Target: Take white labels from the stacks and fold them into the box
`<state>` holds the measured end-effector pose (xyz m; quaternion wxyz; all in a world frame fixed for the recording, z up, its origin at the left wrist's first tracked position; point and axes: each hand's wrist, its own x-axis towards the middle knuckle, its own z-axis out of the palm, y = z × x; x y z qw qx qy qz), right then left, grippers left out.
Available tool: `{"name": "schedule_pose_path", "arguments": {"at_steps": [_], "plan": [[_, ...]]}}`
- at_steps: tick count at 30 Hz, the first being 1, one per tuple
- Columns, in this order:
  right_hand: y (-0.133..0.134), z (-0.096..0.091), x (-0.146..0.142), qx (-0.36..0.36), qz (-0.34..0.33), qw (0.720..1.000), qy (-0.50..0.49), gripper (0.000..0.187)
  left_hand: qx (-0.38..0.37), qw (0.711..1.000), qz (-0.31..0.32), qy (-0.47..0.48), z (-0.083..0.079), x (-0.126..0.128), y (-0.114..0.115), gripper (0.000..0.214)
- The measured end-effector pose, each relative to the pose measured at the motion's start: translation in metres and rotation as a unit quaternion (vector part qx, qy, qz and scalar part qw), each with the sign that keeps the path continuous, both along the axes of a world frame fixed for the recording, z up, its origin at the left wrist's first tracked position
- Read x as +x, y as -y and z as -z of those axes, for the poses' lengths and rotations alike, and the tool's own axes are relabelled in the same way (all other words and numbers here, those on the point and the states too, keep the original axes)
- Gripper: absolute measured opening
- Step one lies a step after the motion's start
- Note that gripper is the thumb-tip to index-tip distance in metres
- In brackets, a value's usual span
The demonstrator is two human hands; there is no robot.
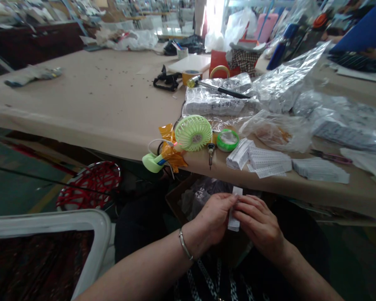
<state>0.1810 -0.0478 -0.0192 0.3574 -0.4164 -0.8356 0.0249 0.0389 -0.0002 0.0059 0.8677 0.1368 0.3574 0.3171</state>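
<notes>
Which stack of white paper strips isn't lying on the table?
The narrow white stack held between your left hand and right hand; the other stacks lie near the front edge of the brown tabletop.

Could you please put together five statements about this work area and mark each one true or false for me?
1. The left grip and the right grip both touch a bundle of white strips. True.
2. The light green fan lies to the right of the pointed tool. False: the fan is to the left of the pointed tool.
3. A metal bracelet circles the left wrist. True.
4. The black-handled tool lies on the floor. False: the black-handled tool rests on the plastic-wrapped packs.
5. More stacks of white strips lie near the front edge of the table. True.
</notes>
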Motion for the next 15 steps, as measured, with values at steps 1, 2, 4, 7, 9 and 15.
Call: {"name": "schedule_pose_path", "arguments": {"at_steps": [1, 2, 4, 7, 9, 15], "plan": [[0.000, 0.000, 0.000, -0.002, -0.002, 1.000, -0.002, 0.028, 0.005, 1.000, 0.002, -0.010, 0.001, 0.000, 0.000, 0.023], [0.001, 0.000, 0.000, -0.006, -0.003, 1.000, -0.008, 0.029, 0.010, 1.000, 0.001, -0.022, 0.001, 0.000, 0.000, 0.022], [0.003, -0.001, 0.000, -0.027, -0.001, 0.999, -0.040, 0.031, 0.017, 0.999, -0.002, -0.044, 0.001, 0.000, 0.000, 0.020], [0.005, -0.002, -0.001, -0.087, 0.061, 0.980, -0.166, 0.026, 0.023, 0.997, 0.021, -0.074, 0.000, -0.001, 0.002, 0.025], [0.003, 0.000, -0.004, -0.144, 0.159, 0.936, -0.279, 0.016, 0.038, 0.995, 0.041, -0.086, 0.005, -0.002, 0.003, 0.031], [-0.020, 0.014, -0.017, -0.378, 0.143, 0.770, -0.493, 0.034, 0.106, 0.986, 0.105, -0.074, 0.042, -0.001, -0.002, 0.046]]}}
